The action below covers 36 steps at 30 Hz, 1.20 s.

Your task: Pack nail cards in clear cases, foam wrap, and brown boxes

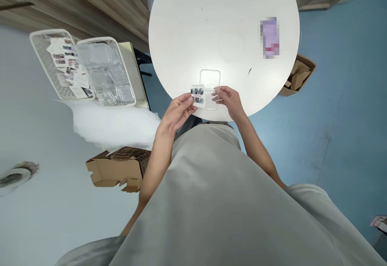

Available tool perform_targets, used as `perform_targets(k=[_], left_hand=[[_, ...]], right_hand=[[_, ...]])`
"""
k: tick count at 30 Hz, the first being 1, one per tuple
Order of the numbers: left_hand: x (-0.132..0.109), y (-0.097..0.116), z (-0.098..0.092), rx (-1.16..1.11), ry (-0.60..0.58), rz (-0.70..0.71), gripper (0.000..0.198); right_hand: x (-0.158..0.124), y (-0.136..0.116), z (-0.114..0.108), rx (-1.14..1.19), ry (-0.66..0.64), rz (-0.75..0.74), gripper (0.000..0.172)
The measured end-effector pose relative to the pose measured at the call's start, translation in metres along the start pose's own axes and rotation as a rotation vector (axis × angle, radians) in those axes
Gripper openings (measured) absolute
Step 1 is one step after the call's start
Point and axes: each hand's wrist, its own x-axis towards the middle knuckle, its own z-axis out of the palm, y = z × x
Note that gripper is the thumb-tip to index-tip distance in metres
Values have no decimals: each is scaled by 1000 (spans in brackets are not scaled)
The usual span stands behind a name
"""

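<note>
You are gripping a small white card (198, 91) bearing rows of dark glossy pieces between the thumb and fingers of your left hand (179, 112), at the near edge of the round white table (223, 28). The card is overlapping, in this view, the left side of a clear plastic case (210, 79), which is lying open on the tabletop with a hinge line running across its middle. Your right hand (230, 101) is reaching over the case's right side, its fingers partly bent around the hinge; whether they are gripping or merely touching it, one cannot tell.

To your left, two white baskets are standing side by side. The outer basket (50, 70) is holding a loose heap of printed cards (72, 66), several bearing coloured pieces; the inner basket (125, 67) is holding piled clear cases (102, 74). White sheeting (116, 125) is spreading just below them, and beneath it brown cardboard boxes (116, 171) are sitting closely stacked. Beyond the table's right edge, a brown carton (288, 92) is containing cardboard pieces (299, 74). A blurred purple item (270, 36) is resting on the tabletop's far right.
</note>
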Motion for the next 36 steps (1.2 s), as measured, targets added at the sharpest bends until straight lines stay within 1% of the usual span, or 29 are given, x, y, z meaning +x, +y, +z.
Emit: perform_targets(k=[3,7,10,15,20,23,25,32,36], left_hand=[[-7,0,-5,-47,5,-11,48],[-14,-6,-11,-13,29,18,53],[-17,-9,-15,1,38,39,52],[-19,-6,-20,-16,24,29,48],[-24,4,-16,-56,-2,30,47],[-23,8,-11,-49,-13,48,43],[-21,9,-7,-17,3,53,42],[-16,-2,-3,156,86,26,41],[-13,-9,-2,267,111,70,40]], right_hand=[[-3,-1,-1,10,-15,2,54],[-4,1,0,28,-9,1,53],[-6,2,3,28,-1,-3,55],[-10,2,7,10,-1,12,54],[-10,7,11,17,2,3,51],[-9,7,13,29,-9,-5,53],[-9,6,15,36,-14,-11,55],[-1,14,18,55,-2,-28,54],[2,19,19,77,-9,-52,55]])
